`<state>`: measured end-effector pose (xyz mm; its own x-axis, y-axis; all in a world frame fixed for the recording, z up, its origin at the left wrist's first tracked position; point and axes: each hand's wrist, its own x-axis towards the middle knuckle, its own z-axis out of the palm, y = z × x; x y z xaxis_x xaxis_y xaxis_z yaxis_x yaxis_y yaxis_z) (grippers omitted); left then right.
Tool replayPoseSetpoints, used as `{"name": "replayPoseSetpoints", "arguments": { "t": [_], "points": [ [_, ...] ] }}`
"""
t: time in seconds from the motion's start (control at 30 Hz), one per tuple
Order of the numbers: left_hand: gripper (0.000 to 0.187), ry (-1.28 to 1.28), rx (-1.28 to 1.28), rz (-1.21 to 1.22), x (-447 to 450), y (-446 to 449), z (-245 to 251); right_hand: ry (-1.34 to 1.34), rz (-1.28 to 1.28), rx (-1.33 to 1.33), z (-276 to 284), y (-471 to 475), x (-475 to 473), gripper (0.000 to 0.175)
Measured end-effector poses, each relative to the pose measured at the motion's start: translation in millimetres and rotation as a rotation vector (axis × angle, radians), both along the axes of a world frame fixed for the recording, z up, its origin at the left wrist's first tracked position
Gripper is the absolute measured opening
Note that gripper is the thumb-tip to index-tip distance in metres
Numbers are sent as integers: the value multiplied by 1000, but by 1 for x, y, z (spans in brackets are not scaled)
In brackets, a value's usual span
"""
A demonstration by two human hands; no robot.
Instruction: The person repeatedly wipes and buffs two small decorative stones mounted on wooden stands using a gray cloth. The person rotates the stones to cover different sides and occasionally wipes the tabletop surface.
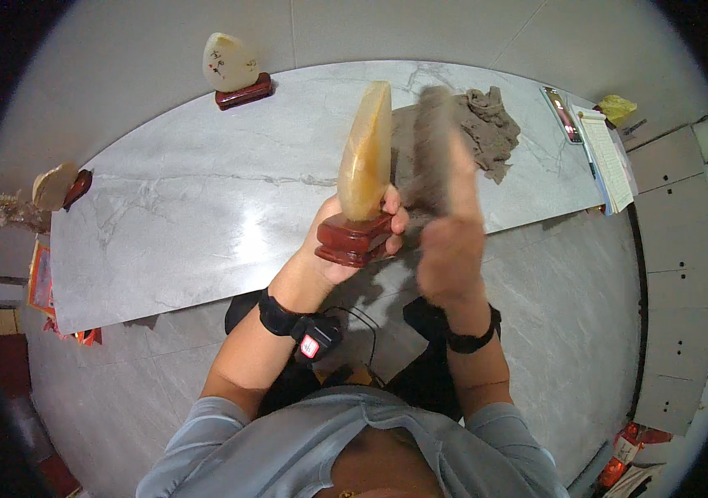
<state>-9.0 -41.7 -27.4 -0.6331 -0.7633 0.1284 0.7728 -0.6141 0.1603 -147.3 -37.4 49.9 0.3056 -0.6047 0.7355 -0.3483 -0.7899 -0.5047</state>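
Observation:
My left hand [332,272] grips the dark red wooden base [354,239] of a polished, yellowish-white stone ornament [366,155]. The stone stands upright, narrow edge towards me, above the table's front edge. Just right of it, my right hand [453,252] is raised and blurred by motion. A grey-brown cloth [433,149], also smeared by the motion, appears to be held in that hand. More cloth of the same colour [490,131] lies crumpled on the table behind; whether it is one piece with the blurred part cannot be told.
The grey marble-patterned table [204,205] bears a pale stone on a red base [243,93] at the back and another stone ornament [55,187] at the left end. A phone [561,115] and a notepad [606,149] lie at the right, near drawer cabinets [671,230].

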Motion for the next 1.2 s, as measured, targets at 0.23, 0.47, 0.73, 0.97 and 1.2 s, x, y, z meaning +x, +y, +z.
{"name": "replayPoseSetpoints", "arguments": {
  "t": [0.23, 0.47, 0.73, 0.97, 1.2],
  "points": [
    [42, -88, -26, 177, -3, 8, 6, 316, 99, -89, 4, 2, 14, 39],
    [48, -808, -174, 231, -13, 9, 16, 50, 1, -107, -2, -25, -3, 35],
    [52, -749, 24, 114, -23, 11, 31, -88, -45, -28, 0, -25, -19, 21],
    [53, -892, -50, 130, -27, 15, 33, -421, 94, 399, 0, -23, -22, 50],
    [55, -919, -197, 100, -27, 14, 26, -909, 225, 632, -9, -15, -17, 24]
  ]
}}
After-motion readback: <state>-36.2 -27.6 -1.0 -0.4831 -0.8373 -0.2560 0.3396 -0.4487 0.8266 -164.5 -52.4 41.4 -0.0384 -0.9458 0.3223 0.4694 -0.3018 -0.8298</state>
